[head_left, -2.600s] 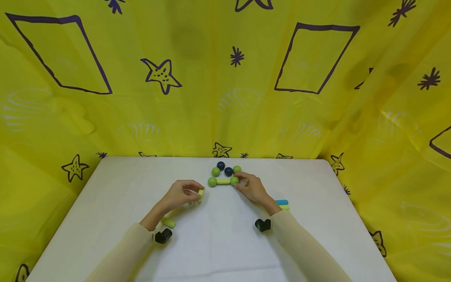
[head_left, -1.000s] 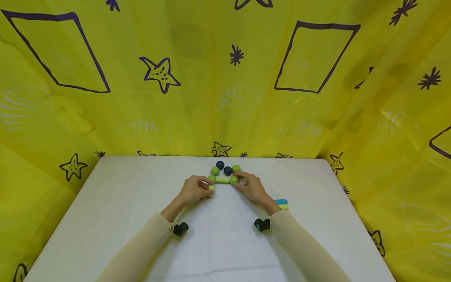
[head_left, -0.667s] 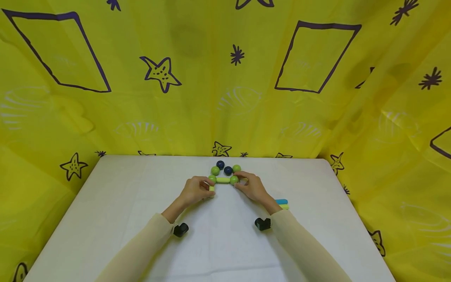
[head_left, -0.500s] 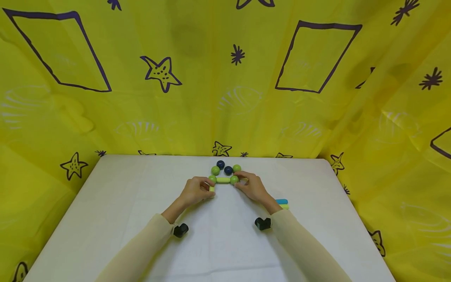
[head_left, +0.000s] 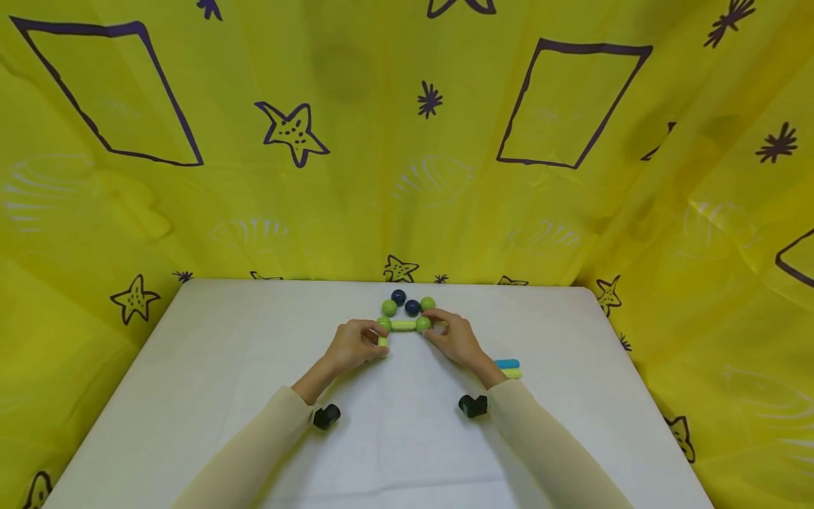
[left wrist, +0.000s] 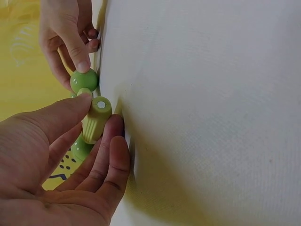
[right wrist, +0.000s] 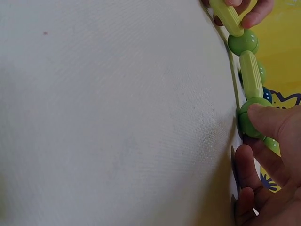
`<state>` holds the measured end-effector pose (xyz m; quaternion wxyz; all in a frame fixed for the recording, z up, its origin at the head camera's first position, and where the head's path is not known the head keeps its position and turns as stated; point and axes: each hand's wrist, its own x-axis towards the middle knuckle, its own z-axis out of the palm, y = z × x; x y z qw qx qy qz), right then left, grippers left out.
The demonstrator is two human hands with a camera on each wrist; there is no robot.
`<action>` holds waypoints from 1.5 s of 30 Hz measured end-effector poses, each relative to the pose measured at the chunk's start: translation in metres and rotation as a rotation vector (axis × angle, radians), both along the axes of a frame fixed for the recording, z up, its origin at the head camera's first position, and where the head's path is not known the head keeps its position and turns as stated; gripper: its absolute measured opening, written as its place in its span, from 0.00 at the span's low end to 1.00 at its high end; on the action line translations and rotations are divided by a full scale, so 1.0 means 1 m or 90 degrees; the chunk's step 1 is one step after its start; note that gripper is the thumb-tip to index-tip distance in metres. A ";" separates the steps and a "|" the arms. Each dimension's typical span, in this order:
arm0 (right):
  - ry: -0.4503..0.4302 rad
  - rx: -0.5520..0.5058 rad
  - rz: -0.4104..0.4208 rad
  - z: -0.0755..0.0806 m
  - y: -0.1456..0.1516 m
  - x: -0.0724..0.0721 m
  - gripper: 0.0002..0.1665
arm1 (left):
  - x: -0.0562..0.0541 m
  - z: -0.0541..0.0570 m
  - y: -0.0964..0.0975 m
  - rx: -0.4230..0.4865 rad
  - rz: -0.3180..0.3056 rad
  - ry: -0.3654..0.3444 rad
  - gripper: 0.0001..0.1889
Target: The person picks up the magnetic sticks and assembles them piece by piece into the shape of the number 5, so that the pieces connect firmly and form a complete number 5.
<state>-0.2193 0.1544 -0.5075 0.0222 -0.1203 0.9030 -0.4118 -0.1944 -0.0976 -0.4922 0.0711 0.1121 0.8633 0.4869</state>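
Note:
Between thumb and fingers, my left hand (head_left: 350,344) pinches a pale yellow-green magnetic rod (left wrist: 95,121), a pale metal tip showing at its near end. The rod's far end meets the left green ball (right wrist: 243,42). From that ball a second yellow-green rod (head_left: 403,326) runs across to the right green ball (right wrist: 249,123). My right hand (head_left: 456,339) holds this right ball with thumb and fingers. The three pieces and the held rod form a bent chain low over the white table. Fingers partly cover both the held rod and the right ball.
Just behind the chain sit two dark blue balls (head_left: 412,307) and two more green balls (head_left: 389,307). A blue rod (head_left: 508,364) and a yellow-green rod (head_left: 514,373) lie beside the right forearm. A yellow patterned curtain (head_left: 356,177) encloses the white table (head_left: 407,424).
My left hand has moved right and away from me, bringing its rod against the left green ball. The right hand keeps its hold. A loose rod by the left forearm is now hidden.

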 end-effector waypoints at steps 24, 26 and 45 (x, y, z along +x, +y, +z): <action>-0.012 0.008 -0.001 0.001 -0.001 0.001 0.21 | 0.003 -0.003 -0.001 -0.001 0.000 0.010 0.14; -0.013 0.008 0.000 0.002 -0.001 0.001 0.21 | 0.004 -0.003 -0.002 -0.004 0.000 0.012 0.15; -0.018 0.002 0.002 0.003 0.000 0.001 0.22 | 0.010 -0.003 -0.021 -0.001 -0.016 0.042 0.20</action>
